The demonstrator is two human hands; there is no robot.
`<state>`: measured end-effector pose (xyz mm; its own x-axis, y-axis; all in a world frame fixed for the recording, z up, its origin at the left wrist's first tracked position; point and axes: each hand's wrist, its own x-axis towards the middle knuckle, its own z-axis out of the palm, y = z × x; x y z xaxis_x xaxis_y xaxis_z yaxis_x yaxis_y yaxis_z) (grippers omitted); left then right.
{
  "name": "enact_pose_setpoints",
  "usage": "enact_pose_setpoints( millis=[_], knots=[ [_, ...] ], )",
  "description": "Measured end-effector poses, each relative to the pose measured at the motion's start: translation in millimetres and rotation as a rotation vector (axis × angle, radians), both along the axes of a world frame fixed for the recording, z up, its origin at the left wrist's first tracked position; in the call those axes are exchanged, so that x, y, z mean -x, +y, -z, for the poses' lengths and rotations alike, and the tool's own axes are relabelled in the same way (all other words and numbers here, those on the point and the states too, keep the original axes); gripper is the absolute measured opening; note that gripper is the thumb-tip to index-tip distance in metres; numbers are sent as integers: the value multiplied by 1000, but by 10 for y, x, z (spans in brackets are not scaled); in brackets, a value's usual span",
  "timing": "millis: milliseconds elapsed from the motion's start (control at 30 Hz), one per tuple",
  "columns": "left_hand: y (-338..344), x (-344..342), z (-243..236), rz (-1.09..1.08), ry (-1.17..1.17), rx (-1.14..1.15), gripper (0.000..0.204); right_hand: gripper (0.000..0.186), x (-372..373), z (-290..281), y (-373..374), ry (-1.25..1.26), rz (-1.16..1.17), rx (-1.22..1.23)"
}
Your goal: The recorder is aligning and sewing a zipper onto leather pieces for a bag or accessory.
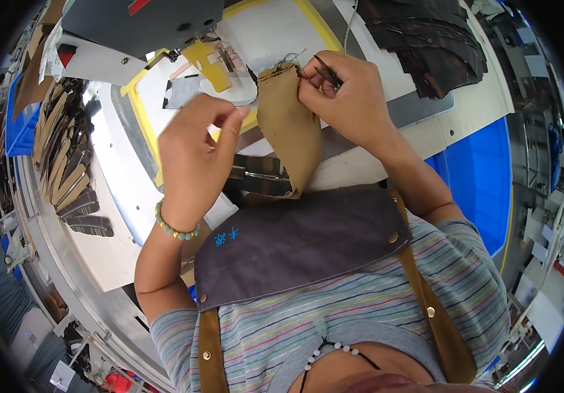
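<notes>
A white work table (131, 190) curves across the room in front of the seated person, with a grey sewing machine (141, 23) at its far edge and a yellow-bordered template (139, 108) lying under the needle area. Along the table's left side lies a row of dark and tan cut leather pieces (66, 164); another dark heap (432, 46) sits at the far right. The person wears a dark grey apron (295, 242) with tan straps over a striped shirt.

A tan fabric piece (288, 131) hangs upright between the two hands, above a dark zippered part (259, 175) at the table's near edge. The right hand (350, 98) pinches its top corner and holds small dark thread snips (326, 71) against the loose threads there. The left hand (197, 154), beaded bracelet (174, 228) on its wrist, has thumb and forefinger nearly closed just beside the fabric's left edge; whether it touches is unclear.
</notes>
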<state>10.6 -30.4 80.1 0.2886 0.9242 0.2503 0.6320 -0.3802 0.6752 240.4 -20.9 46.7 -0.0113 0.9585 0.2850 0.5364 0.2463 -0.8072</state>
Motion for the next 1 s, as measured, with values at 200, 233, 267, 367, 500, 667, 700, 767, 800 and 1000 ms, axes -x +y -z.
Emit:
enact_pose_setpoints(
  millis=[200, 233, 267, 367, 500, 667, 700, 767, 800, 1000],
  knots=[
    [120, -375, 123, 118, -243, -90, 35, 19, 88, 20, -101, 68, -88, -33],
    [160, -407, 199, 100, -269, 62, 34, 19, 84, 17, -95, 67, -91, -34],
    [191, -424, 251, 82, -293, 214, 34, 19, 80, 14, -87, 67, -87, -13],
    [226, -455, 332, 86, -333, 264, 26, 18, 30, 78, -91, 111, -94, -7],
    [248, -411, 456, 136, -335, 243, 15, 19, 6, 223, -38, 233, -134, -143],
    [261, -360, 601, 208, -211, 92, 10, 20, -59, 292, -75, 195, -112, 111],
    [267, -358, 612, 202, -220, 110, 9, 20, -64, 286, -76, 189, -90, 161],
    [288, -354, 650, 185, -432, 356, 9, 20, -115, 343, -54, 227, -108, 170],
    [289, -348, 674, 165, -647, 599, 10, 21, -131, 376, -44, 260, -127, 177],
    [296, -395, 845, 150, -530, 207, 13, 24, -178, 299, -27, 569, -114, 552]
  ],
)
